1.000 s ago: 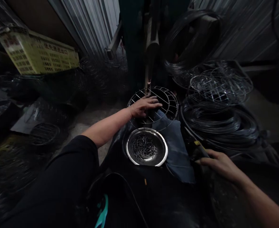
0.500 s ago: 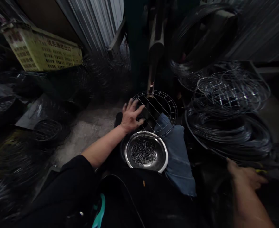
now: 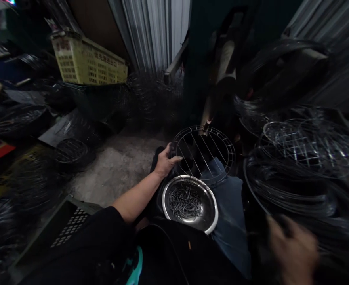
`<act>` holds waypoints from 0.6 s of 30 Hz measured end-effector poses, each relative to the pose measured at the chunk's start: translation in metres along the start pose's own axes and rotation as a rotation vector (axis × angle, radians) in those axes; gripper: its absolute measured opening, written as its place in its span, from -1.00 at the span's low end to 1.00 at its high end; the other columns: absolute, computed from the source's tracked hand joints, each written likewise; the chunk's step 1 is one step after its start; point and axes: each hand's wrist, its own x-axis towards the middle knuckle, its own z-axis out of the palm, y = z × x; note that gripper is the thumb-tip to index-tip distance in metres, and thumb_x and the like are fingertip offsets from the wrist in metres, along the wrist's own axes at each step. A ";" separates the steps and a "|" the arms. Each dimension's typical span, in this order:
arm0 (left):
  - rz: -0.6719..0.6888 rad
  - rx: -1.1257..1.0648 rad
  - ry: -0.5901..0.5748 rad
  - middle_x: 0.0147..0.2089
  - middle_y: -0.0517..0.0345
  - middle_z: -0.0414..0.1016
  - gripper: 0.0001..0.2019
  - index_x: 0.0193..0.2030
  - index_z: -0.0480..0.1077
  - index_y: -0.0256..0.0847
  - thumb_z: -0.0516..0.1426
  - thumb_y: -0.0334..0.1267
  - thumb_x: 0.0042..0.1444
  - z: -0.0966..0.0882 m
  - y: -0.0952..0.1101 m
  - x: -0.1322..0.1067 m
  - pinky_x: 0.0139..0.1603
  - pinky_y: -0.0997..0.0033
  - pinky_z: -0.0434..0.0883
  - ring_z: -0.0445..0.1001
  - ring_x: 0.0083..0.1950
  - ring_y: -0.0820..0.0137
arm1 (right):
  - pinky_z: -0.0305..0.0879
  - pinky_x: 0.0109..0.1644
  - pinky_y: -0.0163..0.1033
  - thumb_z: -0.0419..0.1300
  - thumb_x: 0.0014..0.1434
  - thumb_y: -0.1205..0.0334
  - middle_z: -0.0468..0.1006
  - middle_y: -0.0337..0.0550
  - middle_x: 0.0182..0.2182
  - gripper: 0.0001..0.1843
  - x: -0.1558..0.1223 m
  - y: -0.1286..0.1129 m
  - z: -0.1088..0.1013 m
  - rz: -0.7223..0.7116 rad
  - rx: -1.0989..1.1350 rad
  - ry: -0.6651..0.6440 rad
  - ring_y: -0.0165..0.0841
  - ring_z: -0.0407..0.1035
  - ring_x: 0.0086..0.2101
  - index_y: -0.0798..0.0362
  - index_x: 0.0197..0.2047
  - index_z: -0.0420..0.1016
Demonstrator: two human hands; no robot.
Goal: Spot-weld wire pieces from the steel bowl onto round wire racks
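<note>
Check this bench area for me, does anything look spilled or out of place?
One small thing stands out: a little orange bit lies on the dark cloth over the person's lap, just below the steel bowl. It looks stray because its colour matches nothing around it, and it lies apart from the bent wire pieces in the bowl.

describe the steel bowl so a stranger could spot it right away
Look at the dark green machine post, then down past the round wire grid to the stainless steel bowl. It sits beside a blue denim cloth. It is the only shiny dish there, and it holds small bent pieces of dark wire.
</note>
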 end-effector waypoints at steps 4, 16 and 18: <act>0.051 -0.102 0.131 -0.18 0.21 0.56 -0.29 0.10 0.52 -0.26 0.43 -0.35 -0.33 0.002 0.003 0.005 0.01 0.43 0.41 0.48 -0.19 0.47 | 0.33 0.21 -0.11 0.05 0.24 0.24 0.51 0.06 0.15 -0.52 0.003 -0.125 0.028 -0.494 0.127 -0.404 -0.13 0.43 0.12 0.00 0.19 0.51; -0.090 -0.307 0.112 -0.33 0.22 0.54 -0.56 -0.23 0.52 -0.32 0.40 -0.37 -0.38 0.006 0.050 0.065 -0.40 0.53 0.30 0.39 -0.43 0.58 | 0.40 -0.03 -0.26 0.12 0.14 0.31 0.67 -0.06 -0.16 -0.69 0.026 -0.164 0.046 -0.482 0.202 -0.570 -0.25 0.56 -0.12 -0.03 -0.22 0.71; -0.126 -0.311 0.103 -0.40 0.20 0.51 -0.63 -0.28 0.49 -0.33 0.37 -0.36 -0.34 0.009 0.057 0.077 -0.47 0.53 0.25 0.38 -0.48 0.56 | 0.47 -0.01 -0.18 0.12 0.19 0.20 0.69 -0.03 -0.18 -0.68 0.028 -0.152 0.048 -0.474 0.465 -0.459 -0.20 0.59 -0.13 -0.04 -0.19 0.72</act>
